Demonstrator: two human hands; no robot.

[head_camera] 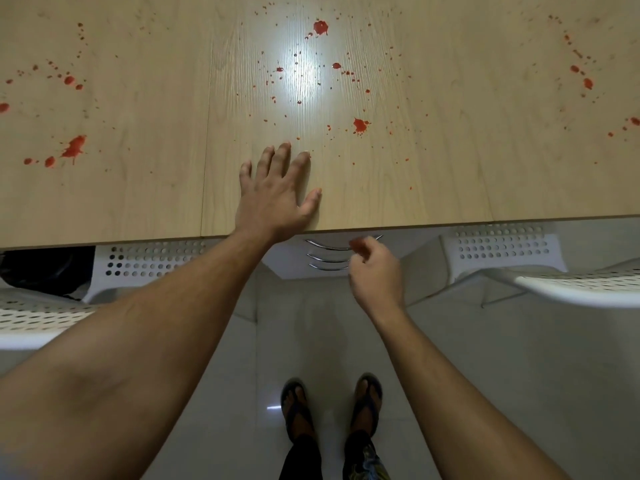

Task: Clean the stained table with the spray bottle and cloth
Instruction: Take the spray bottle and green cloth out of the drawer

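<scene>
The light wooden table (450, 174) is spattered with red stains: a blot at the far middle (320, 27), one nearer (361, 125), a big smear at the left (74, 147) and drops at the right (587, 83). My left hand (275, 194) lies flat on the table near its front edge, fingers straight and spread. My right hand (375, 271) hangs below the table edge with fingers loosely curled; its fingertips look red, and I cannot tell whether they pinch anything. No spray bottle or cloth is in view.
White perforated chairs stand at the left (41, 313) and right (571, 282), tucked toward the table. A white drawer unit with chrome handles (329, 258) sits under the table ahead of me. My feet in sandals (330, 407) stand on the glossy tiled floor.
</scene>
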